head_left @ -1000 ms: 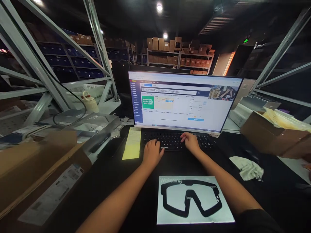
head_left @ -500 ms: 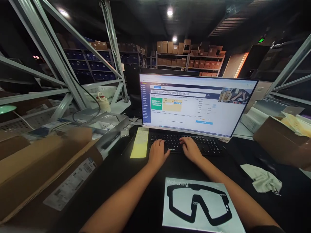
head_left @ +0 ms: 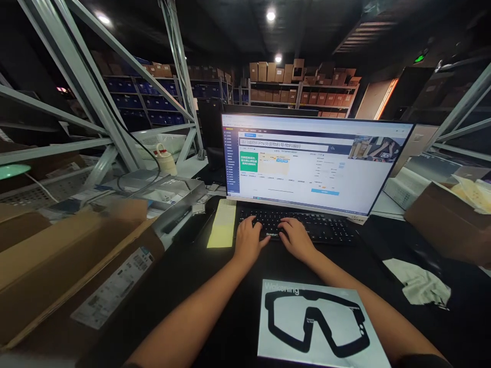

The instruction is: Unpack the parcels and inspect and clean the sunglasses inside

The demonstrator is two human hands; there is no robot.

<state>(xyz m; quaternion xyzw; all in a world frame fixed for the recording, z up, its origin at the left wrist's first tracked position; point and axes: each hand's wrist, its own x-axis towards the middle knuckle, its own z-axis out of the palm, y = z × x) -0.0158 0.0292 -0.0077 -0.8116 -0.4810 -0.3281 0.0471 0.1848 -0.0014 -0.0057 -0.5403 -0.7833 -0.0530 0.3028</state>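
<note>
A black keyboard [head_left: 326,228] lies in front of a lit monitor [head_left: 284,168] that shows a web page with text fields. On the keyboard's left part rests my left hand [head_left: 248,237], fingers apart over the keys and holding nothing. My right hand [head_left: 297,237] is over the middle keys, its fingers spread and empty. Between my forearms, nearer to me, lies a flat white box [head_left: 314,324] printed with a black goggle-like frame. A yellow paper pad [head_left: 221,225] sits just left of the keyboard.
An open cardboard box [head_left: 111,296] with a label stands at the left. To the right are a crumpled pale cloth [head_left: 422,283], a dark mouse [head_left: 425,258] and another cardboard box [head_left: 441,220]. A cream bottle [head_left: 165,159] stands behind grey metal trays. Metal posts frame both sides.
My right hand has shifted slightly left on the keys, and its thumb now shows. The left fingers have moved a little. The view has turned slightly.
</note>
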